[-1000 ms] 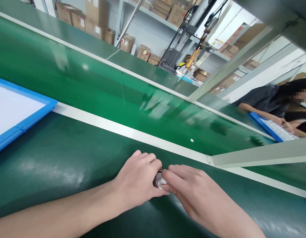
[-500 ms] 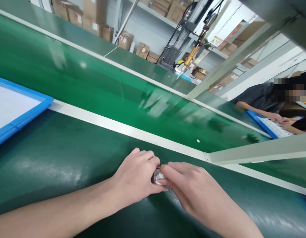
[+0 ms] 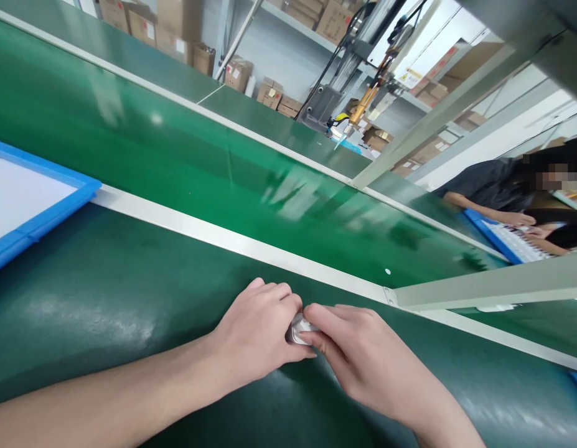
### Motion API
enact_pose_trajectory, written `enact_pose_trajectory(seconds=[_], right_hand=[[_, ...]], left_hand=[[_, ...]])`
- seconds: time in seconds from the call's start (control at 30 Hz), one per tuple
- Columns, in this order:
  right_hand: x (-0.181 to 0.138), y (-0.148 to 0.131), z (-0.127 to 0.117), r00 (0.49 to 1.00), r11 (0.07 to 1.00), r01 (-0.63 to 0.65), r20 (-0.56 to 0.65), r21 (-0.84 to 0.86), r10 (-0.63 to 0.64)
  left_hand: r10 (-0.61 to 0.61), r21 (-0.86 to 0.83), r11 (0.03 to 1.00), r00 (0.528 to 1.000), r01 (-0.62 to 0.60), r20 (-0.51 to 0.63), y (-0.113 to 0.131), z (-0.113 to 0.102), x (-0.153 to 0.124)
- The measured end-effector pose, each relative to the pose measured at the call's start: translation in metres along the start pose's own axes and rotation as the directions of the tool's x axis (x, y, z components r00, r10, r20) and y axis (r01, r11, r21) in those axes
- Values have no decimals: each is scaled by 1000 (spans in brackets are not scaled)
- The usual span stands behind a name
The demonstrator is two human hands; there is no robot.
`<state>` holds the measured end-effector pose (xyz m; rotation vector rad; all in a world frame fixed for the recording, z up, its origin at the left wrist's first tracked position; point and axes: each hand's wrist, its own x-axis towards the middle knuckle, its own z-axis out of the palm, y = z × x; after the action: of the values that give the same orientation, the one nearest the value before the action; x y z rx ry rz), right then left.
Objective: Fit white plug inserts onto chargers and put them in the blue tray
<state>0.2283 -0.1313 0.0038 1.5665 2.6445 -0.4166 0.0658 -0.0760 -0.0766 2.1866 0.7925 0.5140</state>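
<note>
Both of my hands meet low in the middle of the view, on the dark green bench surface [image 3: 106, 292]. My left hand [image 3: 255, 333] and my right hand [image 3: 358, 358] pinch a small white and silver part [image 3: 298, 328] between their fingertips. Most of the part is hidden by my fingers, so I cannot tell its shape. It sits just above the bench, close to the white rail [image 3: 213, 236] that borders the green conveyor belt [image 3: 185, 162].
A blue tray [image 3: 45, 214] with a white sheet lies at the left edge. A small white dot [image 3: 388, 271] rides on the belt. A grey metal bar [image 3: 493, 287] crosses at the right. Another person [image 3: 498, 186] works at a blue tray [image 3: 496, 233] far right. Cartons fill the back shelves.
My hands stay joined on the small part, with the right fingers shifting slightly over it. The white dot on the belt has drifted to the right.
</note>
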Motion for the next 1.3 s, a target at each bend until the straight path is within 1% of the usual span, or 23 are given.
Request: enact_pose_trajectory(seconds=[0.13,0.17,0.27,0.33,0.5,0.57,0.63,0.7,0.73,0.77,0.8,0.83,0.87,0.9,0.93,0.97,1.0,1.03,1.07,1.1,1.17,1.23,1.3], right_hand=[[1,0,0,1000,1000,-9,-8,-14,9],[1,1,0,1000,1000,-12,-1,15,12],[3,7,1,999,984,8,44,176,-16],[4,12,2,998,971,15,60,241,-30],[4,13,4,999,974,15,47,225,-26],[4,12,6,999,971,24,37,237,-34],[5,13,9,1000,967,11,14,255,-15],[5,17,14,998,960,-37,-36,279,49],[5,20,17,992,946,-51,-92,320,84],[5,24,19,978,923,-37,-175,383,112],[5,27,21,954,892,12,-272,451,125],[6,30,22,926,861,87,-359,501,116],[6,32,23,904,841,162,-420,516,83],[7,34,23,899,838,217,-437,500,28],[8,34,23,911,850,248,-411,466,-40],[9,34,24,928,866,259,-359,429,-100],[10,34,24,939,880,261,-315,398,-137],[11,33,26,942,889,261,-302,377,-149],[12,33,28,937,894,261,-319,366,-143],[13,33,30,926,897,260,-356,359,-126],[14,34,36,894,903,245,-442,353,-70],[15,38,40,856,897,209,-517,388,24],[15,47,43,794,874,148,-582,463,175]], left_hand=[[0,6,1000,1000,0,-4,0,0,0],[0,6,1000,1000,0,-6,0,0,0],[0,-2,1000,1000,0,-19,-1,2,0],[4,-10,1000,1000,-4,-28,-2,3,0],[-19,-34,999,1000,18,-22,-1,2,0],[-24,-44,999,999,22,-26,-1,0,1],[-43,-67,997,999,41,-25,-1,-3,0],[-77,-124,989,997,75,-14,-1,-7,0],[-97,-175,980,995,94,-5,-2,-10,-1],[-120,-245,962,993,117,3,-2,-12,-2],[-147,-331,933,989,143,12,-3,-14,-3],[-174,-428,888,984,166,21,-4,-15,-4],[-197,-526,830,980,185,33,-4,-16,-5],[-213,-619,761,976,194,43,-5,-17,-5],[-218,-698,690,974,192,52,-6,-17,-5],[-214,-759,625,975,182,58,-7,-16,-5],[-206,-805,568,977,171,62,-8,-15,-5],[-200,-839,520,978,162,64,-9,-14,-4],[-198,-860,487,978,154,63,-10,-13,-3],[-199,-871,471,979,144,55,-11,-12,-2],[-200,-870,478,980,118,23,-14,-10,0],[-190,-849,524,981,72,-34,-16,-8,3],[-173,-807,590,981,28,-92,-17,-8,5]])
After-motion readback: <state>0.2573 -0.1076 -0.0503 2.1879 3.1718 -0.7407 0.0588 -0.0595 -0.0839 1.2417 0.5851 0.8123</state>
